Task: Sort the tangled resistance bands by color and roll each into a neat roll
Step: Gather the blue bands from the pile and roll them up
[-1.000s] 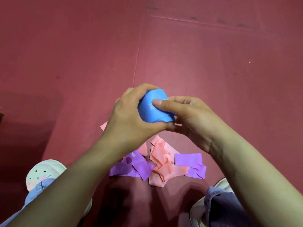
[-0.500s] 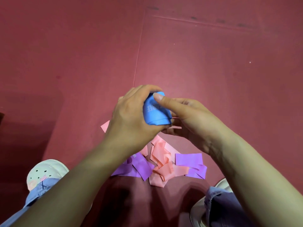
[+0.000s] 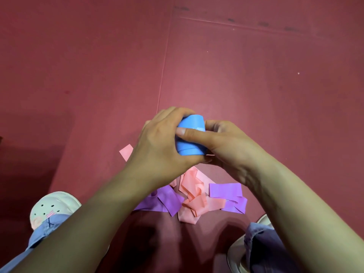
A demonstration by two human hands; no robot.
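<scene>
Both hands hold a blue band (image 3: 190,146) wound into a thick roll above the floor. My left hand (image 3: 161,146) wraps its fingers round the roll's left side and back. My right hand (image 3: 222,146) grips it from the right, thumb laid across the front. Below the hands, on the floor, lies a tangle of pink bands (image 3: 194,196) and purple bands (image 3: 226,191). One pink end (image 3: 127,151) sticks out to the left of my left wrist. Part of the pile is hidden by my forearms.
The floor is dark red matting (image 3: 256,85) with a seam running up from the hands. A white clog (image 3: 53,207) on a foot is at lower left and another shoe (image 3: 236,253) at lower right, both under blue trouser hems.
The blue roll has been turned in my hands; its printed lettering no longer shows. My right thumb now lies across the roll's front. The pile on the floor has not moved.
</scene>
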